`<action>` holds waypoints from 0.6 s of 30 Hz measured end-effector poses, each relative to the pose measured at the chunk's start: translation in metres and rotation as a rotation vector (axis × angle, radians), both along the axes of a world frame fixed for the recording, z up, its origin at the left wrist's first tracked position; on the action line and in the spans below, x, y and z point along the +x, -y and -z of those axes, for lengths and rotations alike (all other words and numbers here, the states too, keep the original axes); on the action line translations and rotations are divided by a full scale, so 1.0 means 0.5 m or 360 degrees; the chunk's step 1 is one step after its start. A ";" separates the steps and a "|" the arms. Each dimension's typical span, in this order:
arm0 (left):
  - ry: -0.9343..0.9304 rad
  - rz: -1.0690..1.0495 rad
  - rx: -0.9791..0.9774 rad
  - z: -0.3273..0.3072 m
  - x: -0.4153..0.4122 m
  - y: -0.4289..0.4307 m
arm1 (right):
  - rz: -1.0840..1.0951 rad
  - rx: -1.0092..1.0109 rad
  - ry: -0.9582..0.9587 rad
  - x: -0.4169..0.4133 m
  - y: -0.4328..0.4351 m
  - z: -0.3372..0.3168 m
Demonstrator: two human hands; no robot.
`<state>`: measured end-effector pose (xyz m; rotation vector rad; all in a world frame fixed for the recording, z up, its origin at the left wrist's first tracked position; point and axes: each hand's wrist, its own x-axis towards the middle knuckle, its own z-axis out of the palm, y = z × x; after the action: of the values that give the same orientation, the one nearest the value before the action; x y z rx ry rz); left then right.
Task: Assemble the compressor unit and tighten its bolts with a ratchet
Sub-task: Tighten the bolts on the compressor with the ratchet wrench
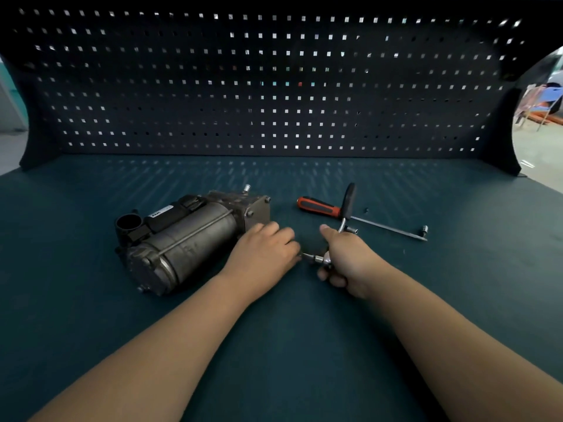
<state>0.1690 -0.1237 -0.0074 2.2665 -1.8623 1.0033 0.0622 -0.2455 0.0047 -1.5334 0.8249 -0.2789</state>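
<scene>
Just left of our left hand (264, 250) lies the compressor unit (185, 239) on the dark green surface (289, 345), its end plate touching our knuckles. Our left hand's fingertips are pinched together at the tip of a bit on the ratchet (341, 229). Our right hand (347, 263) is clamped around the ratchet's head, the black handle rising above it. Beyond our right hand rest an orange-handled screwdriver (320, 207) and a long socket wrench (393, 229).

We read this as a workshop: dark pegboard (274, 86) behind green table (91, 184) (tools lying about).
</scene>
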 end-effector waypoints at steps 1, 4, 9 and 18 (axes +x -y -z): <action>-0.0036 0.0010 -0.0004 0.000 -0.001 0.002 | -0.0029 0.0017 0.0014 -0.001 0.001 -0.001; -0.0019 0.0024 0.0004 0.003 0.005 0.003 | -0.0205 -0.0012 0.0026 -0.017 0.002 -0.004; -0.0144 -0.0154 0.0283 0.013 0.004 0.006 | -0.0351 -0.0466 -0.0031 -0.066 0.015 -0.006; -0.0467 -0.0305 0.0293 0.011 -0.009 -0.002 | -0.0809 -0.1887 -0.0140 -0.083 0.016 0.010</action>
<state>0.1647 -0.1227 -0.0128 2.5683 -1.7039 0.4925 0.0207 -0.2535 -0.0004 -2.8069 0.2520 -0.3410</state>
